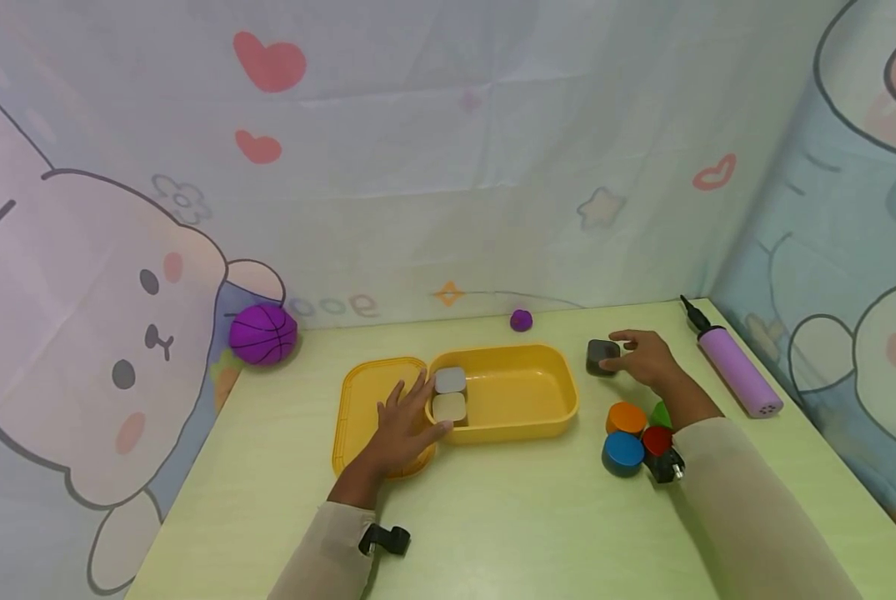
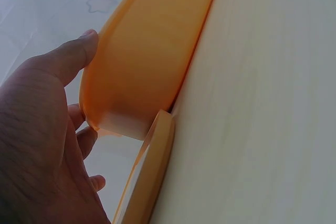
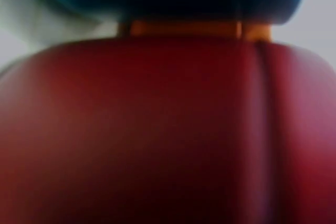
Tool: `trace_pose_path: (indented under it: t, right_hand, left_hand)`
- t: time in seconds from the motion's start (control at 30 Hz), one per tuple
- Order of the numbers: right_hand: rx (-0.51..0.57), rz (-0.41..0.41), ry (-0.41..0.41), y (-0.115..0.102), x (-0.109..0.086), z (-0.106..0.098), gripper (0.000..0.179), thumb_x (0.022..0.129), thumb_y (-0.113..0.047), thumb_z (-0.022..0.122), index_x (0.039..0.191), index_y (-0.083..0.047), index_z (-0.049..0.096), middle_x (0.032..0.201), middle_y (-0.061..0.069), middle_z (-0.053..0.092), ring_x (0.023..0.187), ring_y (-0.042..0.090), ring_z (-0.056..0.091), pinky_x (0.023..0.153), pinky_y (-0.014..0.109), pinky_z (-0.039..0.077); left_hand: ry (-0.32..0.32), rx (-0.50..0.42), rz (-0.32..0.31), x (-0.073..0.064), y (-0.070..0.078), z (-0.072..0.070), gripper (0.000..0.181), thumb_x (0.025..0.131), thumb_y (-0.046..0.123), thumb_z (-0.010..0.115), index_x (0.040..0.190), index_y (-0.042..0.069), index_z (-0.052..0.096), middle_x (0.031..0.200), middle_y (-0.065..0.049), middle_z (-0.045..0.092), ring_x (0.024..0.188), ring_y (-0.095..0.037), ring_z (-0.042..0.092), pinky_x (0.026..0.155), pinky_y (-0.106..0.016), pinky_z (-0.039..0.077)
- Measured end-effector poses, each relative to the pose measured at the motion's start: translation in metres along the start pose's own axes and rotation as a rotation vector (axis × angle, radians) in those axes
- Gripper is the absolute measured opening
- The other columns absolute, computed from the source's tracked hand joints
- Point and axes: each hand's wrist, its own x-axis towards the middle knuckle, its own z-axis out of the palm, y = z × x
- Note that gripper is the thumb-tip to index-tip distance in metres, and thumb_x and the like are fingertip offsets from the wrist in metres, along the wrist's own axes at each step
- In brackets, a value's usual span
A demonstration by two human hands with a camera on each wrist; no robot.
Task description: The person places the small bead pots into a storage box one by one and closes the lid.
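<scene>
Green tabletop lies beneath a dark block pinched in the right hand, the left hand spread.

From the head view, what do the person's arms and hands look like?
The left hand and right hand are bare, with no glove visible. Both arms wear long, plain light-beige sleeves ending near the wrist. Each carries a small black device with a shiny metallic bit near the cuff. I see no cables or markings.

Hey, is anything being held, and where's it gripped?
Can't tell whether the right hand grips the dark block by its right side; the left hand touches the yellow box at its left end.
</scene>
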Motion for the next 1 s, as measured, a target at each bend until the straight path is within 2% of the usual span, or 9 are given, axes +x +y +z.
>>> trace_pose_path:
  t: [0.13,0.27,0.43,0.57,0.83,1.0]
  right_hand:
    - [-0.022,0.015,-0.019,0.003,0.002,0.001,0.070,0.102,-0.019,0.078,0.163,-0.002,0.049,0.167,0.039,0.038,0.155,0.058,0.038,0.124,0.068,0.041]
    - [-0.047,-0.009,-0.025,0.005,0.002,0.002,0.067,0.102,-0.017,0.078,0.161,-0.001,0.051,0.165,0.039,0.041,0.153,0.059,0.040,0.124,0.069,0.040]
    - [-0.095,-0.061,0.001,0.009,0.002,0.004,0.061,0.102,-0.015,0.077,0.157,0.001,0.056,0.159,0.039,0.050,0.149,0.059,0.046,0.121,0.069,0.043]
    - [-0.121,-0.072,0.023,0.009,0.002,0.006,0.058,0.103,-0.015,0.077,0.155,0.002,0.058,0.155,0.039,0.055,0.145,0.058,0.051,0.117,0.067,0.048]
    - [-0.153,-0.076,0.045,0.003,-0.004,0.004,0.056,0.102,-0.017,0.078,0.153,0.001,0.061,0.152,0.038,0.058,0.141,0.058,0.056,0.114,0.066,0.051]
    - [-0.132,-0.084,0.067,-0.005,-0.009,-0.001,0.057,0.102,-0.019,0.079,0.152,0.001,0.061,0.153,0.038,0.057,0.139,0.057,0.057,0.110,0.064,0.055]
  left_hand:
    - [-0.004,0.004,-0.002,0.000,0.000,0.000,0.090,0.107,0.057,0.062,0.177,0.020,0.020,0.186,-0.004,0.009,0.170,-0.052,-0.004,0.119,-0.091,-0.011]
    - [-0.004,0.000,-0.002,-0.001,0.000,0.000,0.089,0.107,0.057,0.063,0.177,0.023,0.019,0.186,-0.004,0.009,0.170,-0.052,-0.004,0.119,-0.091,-0.011]
    - [-0.002,0.000,-0.003,-0.001,0.001,0.000,0.089,0.107,0.055,0.063,0.177,0.021,0.019,0.186,-0.004,0.009,0.170,-0.052,-0.004,0.119,-0.090,-0.012]
    - [0.005,-0.001,0.002,-0.002,0.002,0.000,0.088,0.107,0.053,0.064,0.177,0.019,0.021,0.186,-0.006,0.010,0.170,-0.053,-0.003,0.119,-0.091,-0.011]
    - [-0.004,0.011,-0.004,-0.003,0.002,0.000,0.090,0.107,0.058,0.062,0.177,0.023,0.018,0.186,-0.004,0.009,0.170,-0.052,-0.003,0.120,-0.090,-0.011]
    - [0.003,0.024,0.006,-0.002,0.001,0.000,0.090,0.107,0.059,0.061,0.177,0.022,0.019,0.186,-0.006,0.010,0.170,-0.054,-0.002,0.118,-0.092,-0.009]
